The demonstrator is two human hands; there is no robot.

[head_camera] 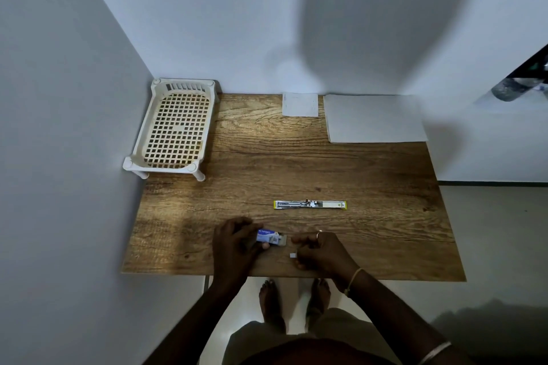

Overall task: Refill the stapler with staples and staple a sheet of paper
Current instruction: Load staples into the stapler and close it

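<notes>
The stapler (310, 204) lies folded fully open and flat near the middle of the wooden table (385, 231). My left hand (234, 241) grips a small blue staple box (268, 236) near the front edge; the box's inner tray sticks out to the right. My right hand (318, 250) rests just right of the box and pinches a small strip of staples (293, 255) at its fingertips. A stack of white paper sheets (373, 118) lies at the back right. A smaller white sheet (300, 104) lies at the back middle.
A cream plastic lattice rack (175, 127) on short legs stands at the table's back left, against the wall corner. Walls close off the back and left sides. My bare feet (293, 302) show below the table's front edge.
</notes>
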